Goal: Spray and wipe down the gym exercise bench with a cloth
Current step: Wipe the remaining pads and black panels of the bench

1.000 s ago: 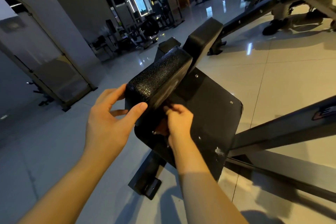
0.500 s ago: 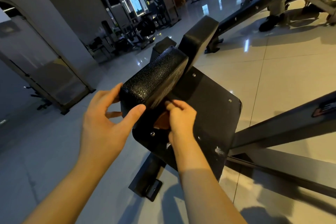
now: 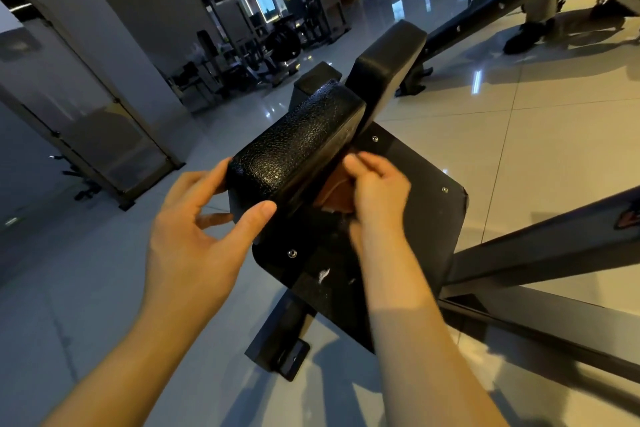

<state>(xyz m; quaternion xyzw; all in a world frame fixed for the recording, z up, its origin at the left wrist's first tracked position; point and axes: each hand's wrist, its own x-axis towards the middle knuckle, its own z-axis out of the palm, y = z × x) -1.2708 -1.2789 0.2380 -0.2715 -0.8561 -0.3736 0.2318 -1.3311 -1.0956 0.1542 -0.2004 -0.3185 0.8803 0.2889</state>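
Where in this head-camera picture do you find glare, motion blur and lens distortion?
Head view: glare streaks on the glossy floor tiles; sheen on the bench pad gripped by the sharp left hand; the right hand, on a brown cloth, is motion-blurred; the wide lens tilts the pillar; the background is dim.

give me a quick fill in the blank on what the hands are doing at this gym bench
1. The left hand grips the near end of a black textured ___.
2. The right hand holds an orange ___ against the bench.
3. The bench stands on a floor of glossy ___.
Missing words: pad; cloth; tiles.
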